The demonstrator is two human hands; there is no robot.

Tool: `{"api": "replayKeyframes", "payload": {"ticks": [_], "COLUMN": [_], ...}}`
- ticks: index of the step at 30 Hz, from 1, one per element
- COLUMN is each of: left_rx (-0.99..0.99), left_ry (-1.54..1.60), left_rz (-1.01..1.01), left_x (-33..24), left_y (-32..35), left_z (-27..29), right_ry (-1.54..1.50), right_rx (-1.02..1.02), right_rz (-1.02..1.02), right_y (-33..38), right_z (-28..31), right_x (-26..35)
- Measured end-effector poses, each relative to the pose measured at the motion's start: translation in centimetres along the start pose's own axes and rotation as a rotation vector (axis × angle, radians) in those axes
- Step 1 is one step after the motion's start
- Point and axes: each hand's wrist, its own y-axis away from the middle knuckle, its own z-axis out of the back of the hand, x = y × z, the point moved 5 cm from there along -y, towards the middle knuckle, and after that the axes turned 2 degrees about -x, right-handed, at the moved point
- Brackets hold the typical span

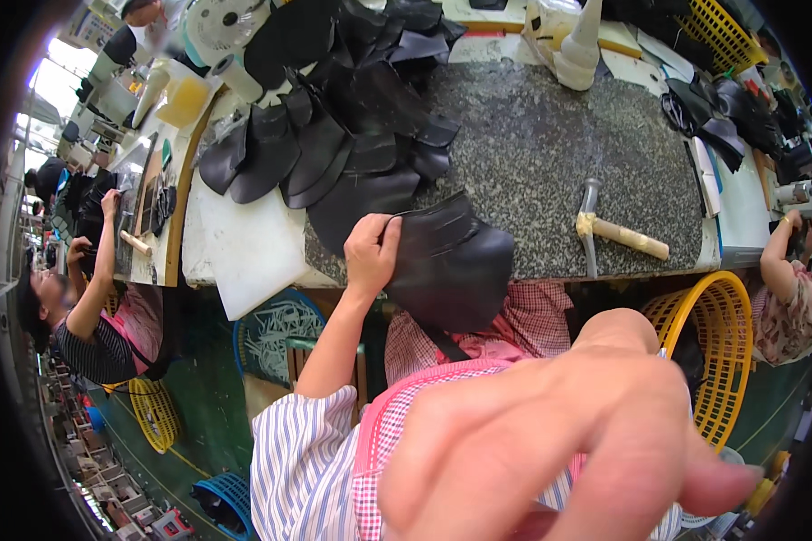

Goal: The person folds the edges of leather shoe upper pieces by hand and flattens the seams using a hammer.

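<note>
My left hand (370, 257) is closed on the upper edge of a black leather shoe upper piece (456, 270), thumb on top. The piece hangs over the table's near edge, its rounded end above my lap. Very close to the camera, my right hand (559, 424) fills the lower right, large and partly blurred. Its fingers are bent but apart, with nothing visible in them; some fingertips are hidden. Beyond my left hand lies an overlapping heap of similar black leather pieces (320, 144). A hammer (632, 238) with a metal head and wooden handle rests on the speckled stone slab (523, 171).
A white sheet (244, 239) overhangs the table's left front. Blue (284, 302) and yellow baskets (740, 352) stand below its edge. A whitish bottle (579, 54) stands at the back. Co-workers sit left (90, 316) and right (785, 298). More black pieces (726, 113) lie far right.
</note>
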Motion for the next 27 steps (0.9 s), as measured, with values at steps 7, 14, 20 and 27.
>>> {"api": "replayKeyframes", "payload": {"ticks": [7, 14, 20, 27], "left_rx": [0.152, 0.095, 0.309, 0.525], "left_ry": [0.328, -0.048, 0.017, -0.092], "left_rz": [0.257, -0.279, -0.652, -0.493], "left_x": [-3.2, -3.7, -10.3, -6.7], "left_y": [-0.3, -1.1, 1.7, 1.8], "left_z": [-4.7, -5.7, -4.8, -6.6], "right_ry": [1.075, 2.058, 2.133, 2.193], "right_rx": [-0.120, 0.014, -0.037, -0.160], "right_rz": [-0.061, -0.761, -0.778, -0.638], "right_y": [5.2, 15.5, 16.8, 14.4], "right_z": [7.5, 14.3, 14.4, 11.3], "right_x": [5.6, 4.5, 3.5, 9.9]}}
